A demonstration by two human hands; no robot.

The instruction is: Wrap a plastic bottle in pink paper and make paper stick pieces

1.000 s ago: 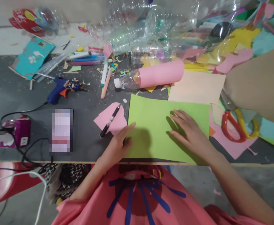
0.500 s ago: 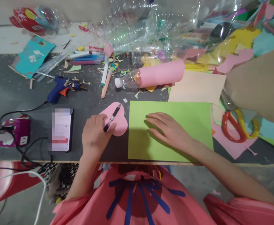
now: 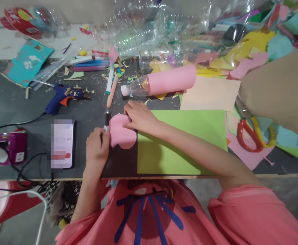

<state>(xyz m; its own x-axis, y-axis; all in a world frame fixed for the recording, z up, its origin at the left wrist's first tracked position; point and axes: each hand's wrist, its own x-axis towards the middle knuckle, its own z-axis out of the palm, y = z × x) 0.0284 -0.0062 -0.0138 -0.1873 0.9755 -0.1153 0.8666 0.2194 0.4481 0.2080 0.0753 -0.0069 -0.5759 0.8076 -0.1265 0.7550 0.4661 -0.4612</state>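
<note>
My left hand [image 3: 97,145] is closed on a black and silver pen [image 3: 107,119], which points away from me at the left edge of a pink paper cutout [image 3: 122,134]. The cutout has a rounded, lobed outline and lies flat on the dark table. My right hand [image 3: 140,116] rests at the cutout's upper right, with fingertips curled at its edge; whether it pinches the paper I cannot tell. Beneath my right forearm lies a green paper sheet [image 3: 189,143]. Beyond that hand, a clear bottle [image 3: 171,80] wrapped in pink paper lies on its side.
On the left are a phone [image 3: 62,143], a blue glue gun [image 3: 55,98] with its cord, and a purple box [image 3: 17,144]. Scissors [image 3: 249,136] lie on paper scraps at right. Markers [image 3: 91,64] and several clear bottles [image 3: 159,32] stretch across the back.
My right hand has moved left from the green sheet to the pink cutout. The pen has shifted left off the cutout and turned more upright in view, with my left hand on it.
</note>
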